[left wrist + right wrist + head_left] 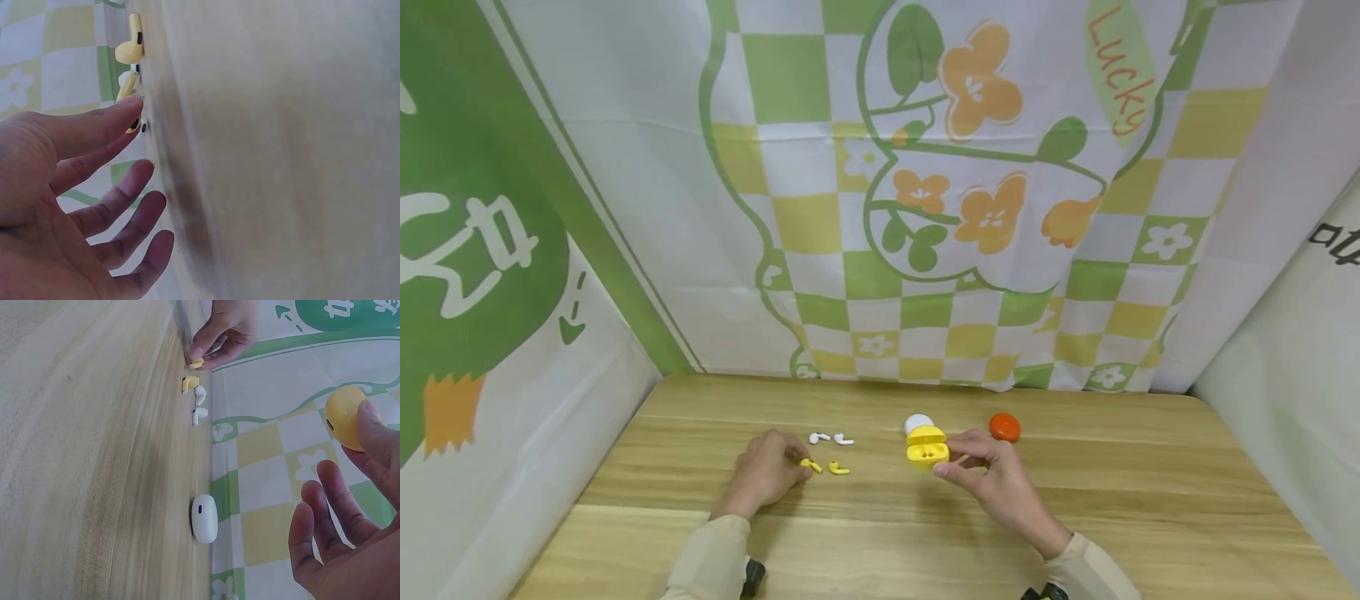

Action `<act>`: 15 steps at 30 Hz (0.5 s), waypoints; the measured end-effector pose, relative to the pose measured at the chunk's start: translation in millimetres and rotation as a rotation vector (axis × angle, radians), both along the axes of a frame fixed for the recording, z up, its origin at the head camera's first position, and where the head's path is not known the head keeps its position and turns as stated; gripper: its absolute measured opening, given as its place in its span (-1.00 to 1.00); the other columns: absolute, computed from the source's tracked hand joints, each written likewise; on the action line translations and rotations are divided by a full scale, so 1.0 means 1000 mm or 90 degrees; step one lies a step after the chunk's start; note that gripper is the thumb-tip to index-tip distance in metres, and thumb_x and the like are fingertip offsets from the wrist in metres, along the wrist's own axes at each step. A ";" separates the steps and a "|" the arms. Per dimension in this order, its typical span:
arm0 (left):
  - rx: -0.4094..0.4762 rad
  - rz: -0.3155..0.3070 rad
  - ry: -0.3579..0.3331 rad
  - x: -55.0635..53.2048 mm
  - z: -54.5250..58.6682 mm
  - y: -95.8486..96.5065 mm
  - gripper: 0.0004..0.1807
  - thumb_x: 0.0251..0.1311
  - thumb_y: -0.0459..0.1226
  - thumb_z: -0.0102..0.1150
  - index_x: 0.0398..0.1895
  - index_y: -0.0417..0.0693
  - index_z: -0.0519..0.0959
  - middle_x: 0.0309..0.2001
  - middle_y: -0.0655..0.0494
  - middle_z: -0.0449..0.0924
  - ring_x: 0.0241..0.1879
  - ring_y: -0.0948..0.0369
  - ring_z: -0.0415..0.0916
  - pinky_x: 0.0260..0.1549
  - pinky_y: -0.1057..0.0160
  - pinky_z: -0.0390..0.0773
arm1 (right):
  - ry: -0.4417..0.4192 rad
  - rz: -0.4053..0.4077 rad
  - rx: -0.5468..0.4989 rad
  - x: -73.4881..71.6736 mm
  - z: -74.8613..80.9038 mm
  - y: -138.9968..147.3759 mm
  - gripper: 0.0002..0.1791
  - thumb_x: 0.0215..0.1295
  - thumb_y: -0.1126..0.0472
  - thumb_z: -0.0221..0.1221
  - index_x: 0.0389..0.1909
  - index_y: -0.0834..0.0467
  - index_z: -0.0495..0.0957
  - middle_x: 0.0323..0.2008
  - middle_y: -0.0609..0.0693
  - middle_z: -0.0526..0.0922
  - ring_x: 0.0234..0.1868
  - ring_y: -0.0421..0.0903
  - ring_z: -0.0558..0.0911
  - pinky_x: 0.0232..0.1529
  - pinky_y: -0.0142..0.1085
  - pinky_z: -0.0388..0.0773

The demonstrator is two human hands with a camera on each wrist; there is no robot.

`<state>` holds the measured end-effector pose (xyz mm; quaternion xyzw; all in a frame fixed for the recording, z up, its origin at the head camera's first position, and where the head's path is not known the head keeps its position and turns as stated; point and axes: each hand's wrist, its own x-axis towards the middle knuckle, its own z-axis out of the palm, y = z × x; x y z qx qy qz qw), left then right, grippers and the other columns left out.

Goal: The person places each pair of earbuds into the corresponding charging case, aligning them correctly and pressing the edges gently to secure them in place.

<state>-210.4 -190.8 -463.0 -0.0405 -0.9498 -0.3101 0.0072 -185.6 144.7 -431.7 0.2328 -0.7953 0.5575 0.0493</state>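
While the right hand (1000,483) grips the open yellow case (927,454), the left hand (767,471) pinches a yellow earbud (813,466)!
From the head view, that earbud sits at the case's nine o'clock, long axis slanting, stem to four; the case lies nine-to-three, lid (927,435) toward twelve; a second yellow earbud (839,469) rests on the desk (880,550), stem at three.

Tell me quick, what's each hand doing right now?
Left hand: pinching a yellow earbud between thumb and finger.
Right hand: holding the open yellow case.
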 end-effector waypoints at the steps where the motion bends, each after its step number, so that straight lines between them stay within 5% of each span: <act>1: 0.001 -0.002 0.004 0.000 0.000 0.000 -0.83 0.05 -0.33 0.51 -0.27 -0.06 0.75 -0.16 -0.01 0.70 -0.06 -0.07 0.56 -0.02 -0.29 0.46 | -0.002 0.001 0.000 0.000 0.000 0.000 -0.70 0.20 0.25 0.42 -0.04 0.19 0.75 -0.13 0.01 0.71 -0.14 -0.14 0.64 -0.13 -0.27 0.65; 15: 0.099 -0.039 0.041 0.005 0.023 0.013 -0.82 0.20 -0.36 0.41 -0.13 -0.06 0.73 -0.16 0.12 0.71 -0.03 0.03 0.57 -0.02 -0.12 0.55 | -0.010 0.007 -0.002 0.001 0.000 -0.001 -0.71 0.21 0.23 0.42 -0.04 0.16 0.76 -0.11 0.00 0.72 -0.13 -0.15 0.64 -0.12 -0.26 0.65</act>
